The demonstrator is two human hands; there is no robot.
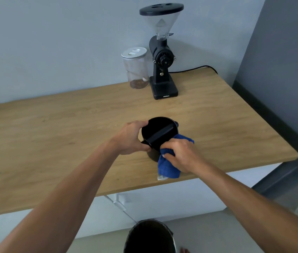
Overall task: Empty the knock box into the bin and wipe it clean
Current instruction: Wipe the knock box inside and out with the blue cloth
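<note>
Head view, the only 1 given. Just right of the frame's centre, the black knock box (160, 133) is held tilted over the wooden counter (53, 143), its open mouth and crossbar (160, 134) turned up toward the camera. Whether its base touches the wood cannot be told. The inside looks dark and bare, so the emptying seems done and the wiping is the step in hand.

The left hand (131, 137) is curled around the box's left wall, thumb near the upper rim and fingers wrapped low on the near side. The right hand (180, 155) is closed on a bunched blue cloth (168, 166), pressing it against the box's lower right rim; the loose end of the cloth hangs toward the counter's front edge.

At the bottom centre, on the floor below the counter, stands the dark bin (149, 236), open at the top.

In the upper middle, by the wall, stand a black coffee grinder (162, 57) and, just to its left, a lidded glass jar (136, 68), both well apart from the hands.

Risks, as a judgement: only 1 hand steadies the tilted box, so a hard push from the cloth could twist it out of that grip. The crossbar could snag the cloth. Grounds caught beneath the bar could be missed or fall on the wood.
</note>
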